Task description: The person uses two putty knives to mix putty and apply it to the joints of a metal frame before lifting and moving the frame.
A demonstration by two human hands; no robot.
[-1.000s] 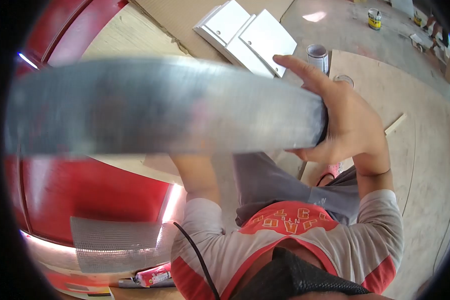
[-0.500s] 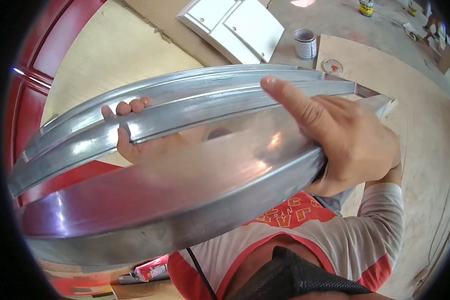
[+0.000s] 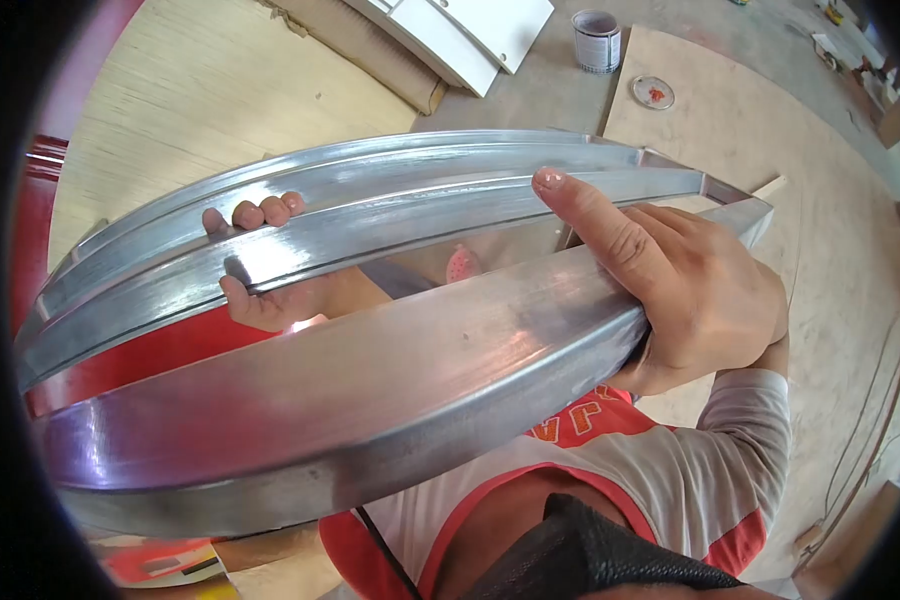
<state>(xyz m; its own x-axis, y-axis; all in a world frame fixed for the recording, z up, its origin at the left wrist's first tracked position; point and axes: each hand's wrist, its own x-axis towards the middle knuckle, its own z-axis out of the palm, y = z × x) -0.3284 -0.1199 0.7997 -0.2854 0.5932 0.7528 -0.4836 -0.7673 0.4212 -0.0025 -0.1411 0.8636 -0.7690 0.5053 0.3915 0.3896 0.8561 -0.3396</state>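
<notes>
A long, shiny metal frame (image 3: 370, 365) of several bars spans the view, tilted, with its bars joined at the right end. Around its middle bar my left hand (image 3: 300, 300) is closed, fingertips over the upper side and thumb below; part of the palm hides behind the bar. My right hand (image 3: 705, 290) grips the near bar towards its right end, back of the hand facing the camera and one digit stretched out to the upper left. Its other fingertips are hidden.
Beyond the frame lie a pale board (image 3: 210, 90), white panels with knobs (image 3: 460, 35) and an open can (image 3: 597, 45). A round lid (image 3: 653, 93) rests on a wooden sheet (image 3: 730, 130). Red panelling (image 3: 35, 220) stands at the left; a cable (image 3: 875, 400) runs at the right.
The background has shifted upward and slightly left in view. The near bar's left part sits slightly lower, while both hands keep their hold on the frame.
</notes>
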